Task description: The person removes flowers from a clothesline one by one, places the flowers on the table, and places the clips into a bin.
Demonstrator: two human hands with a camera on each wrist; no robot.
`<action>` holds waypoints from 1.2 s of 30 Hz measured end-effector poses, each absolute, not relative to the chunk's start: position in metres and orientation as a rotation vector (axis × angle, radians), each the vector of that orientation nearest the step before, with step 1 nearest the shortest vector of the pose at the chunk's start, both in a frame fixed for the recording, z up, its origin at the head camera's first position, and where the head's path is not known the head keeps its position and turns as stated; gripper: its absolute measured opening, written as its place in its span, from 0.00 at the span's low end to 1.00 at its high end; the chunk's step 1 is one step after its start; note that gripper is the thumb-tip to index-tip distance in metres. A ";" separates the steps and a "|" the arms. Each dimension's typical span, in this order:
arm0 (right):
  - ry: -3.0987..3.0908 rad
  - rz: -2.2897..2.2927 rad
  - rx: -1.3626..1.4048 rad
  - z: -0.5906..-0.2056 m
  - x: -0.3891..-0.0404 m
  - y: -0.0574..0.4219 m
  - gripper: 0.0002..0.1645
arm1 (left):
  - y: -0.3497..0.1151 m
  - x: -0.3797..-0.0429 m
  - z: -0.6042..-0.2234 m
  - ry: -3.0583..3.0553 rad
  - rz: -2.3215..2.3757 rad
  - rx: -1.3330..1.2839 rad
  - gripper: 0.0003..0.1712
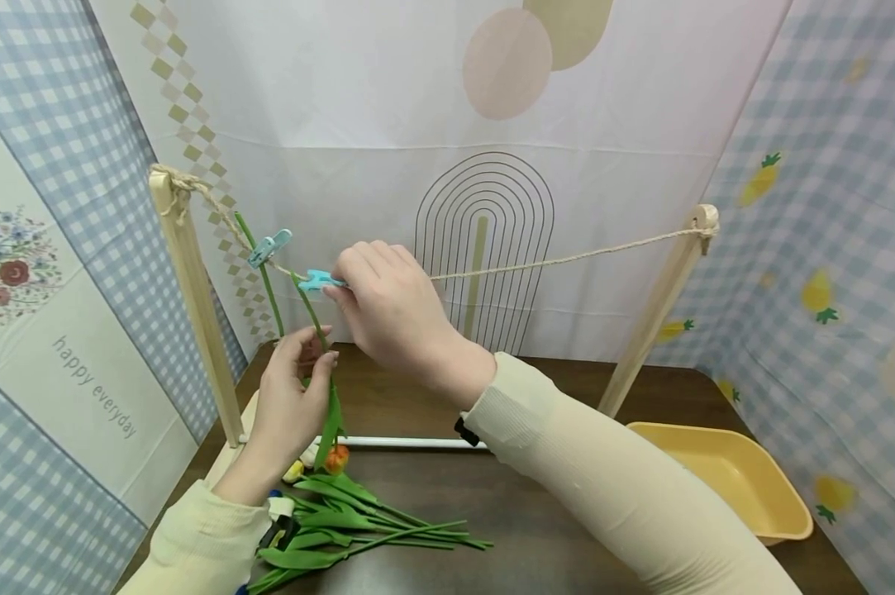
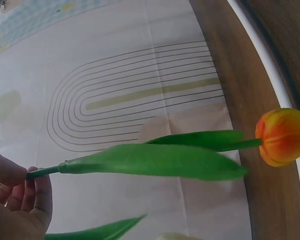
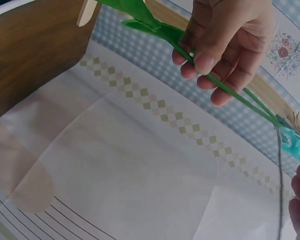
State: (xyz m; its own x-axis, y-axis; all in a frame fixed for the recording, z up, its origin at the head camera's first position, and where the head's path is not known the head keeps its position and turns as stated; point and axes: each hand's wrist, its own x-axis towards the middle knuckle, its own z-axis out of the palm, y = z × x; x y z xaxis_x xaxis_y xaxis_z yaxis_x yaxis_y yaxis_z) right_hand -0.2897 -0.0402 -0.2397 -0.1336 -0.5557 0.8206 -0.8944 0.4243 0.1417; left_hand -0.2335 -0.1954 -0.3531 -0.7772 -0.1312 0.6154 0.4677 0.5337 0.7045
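Observation:
An orange artificial tulip [image 2: 282, 137] hangs bloom-down, its green stem pinched between the thumb and fingers of my left hand [image 1: 291, 401]. My right hand [image 1: 398, 297] pinches a turquoise clothespin [image 1: 317, 281] at the twine rope [image 1: 566, 262]. The tulip's stem end meets the clothespin's front in the head and right wrist views; whether the jaws have closed on it I cannot tell. Just left of it, a second clothespin [image 1: 270, 247] sits on the rope with another green stem [image 1: 269, 293]. The lower part of that second flower is mostly hidden behind my left hand.
Wooden posts, one on the left [image 1: 197, 322] and one on the right [image 1: 659, 314], carry the rope. A white bar [image 1: 417, 443] runs low between them. Several tulips [image 1: 343, 521] lie on the brown table [image 1: 536, 512]. A yellow basin [image 1: 782, 496] stands at the right.

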 end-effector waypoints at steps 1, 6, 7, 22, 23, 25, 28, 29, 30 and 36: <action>-1.802 0.506 1.245 -0.239 -0.290 -0.039 0.08 | -0.195 -0.233 -0.353 -2.145 -1.239 -0.282 0.16; -1.764 0.566 1.256 -0.239 -0.289 -0.033 0.06 | -0.196 -0.229 -0.355 -2.136 -1.225 -0.331 0.17; -1.761 0.574 1.261 -0.239 -0.288 -0.032 0.06 | -0.196 -0.228 -0.355 -2.133 -1.217 -0.339 0.17; -1.786 0.629 1.282 -0.260 -0.286 0.008 0.05 | -0.195 -0.215 -0.358 -2.214 -1.104 -0.414 0.19; -1.792 0.628 1.282 -0.261 -0.286 0.010 0.05 | -0.195 -0.215 -0.358 -2.214 -1.098 -0.425 0.20; -1.808 0.627 1.278 -0.266 -0.287 0.015 0.05 | -0.194 -0.214 -0.359 -2.212 -1.080 -0.450 0.20; -1.847 0.631 1.268 -0.274 -0.288 0.024 0.06 | -0.193 -0.213 -0.360 -2.206 -1.049 -0.501 0.21; -1.863 0.637 1.264 -0.277 -0.289 0.027 0.06 | -0.193 -0.213 -0.360 -2.203 -1.041 -0.521 0.21; -1.881 0.642 1.258 -0.280 -0.290 0.031 0.06 | -0.193 -0.213 -0.360 -2.203 -1.032 -0.541 0.21; -2.000 0.680 1.222 -0.305 -0.294 0.060 0.09 | -0.190 -0.210 -0.362 -2.227 -0.963 -0.618 0.22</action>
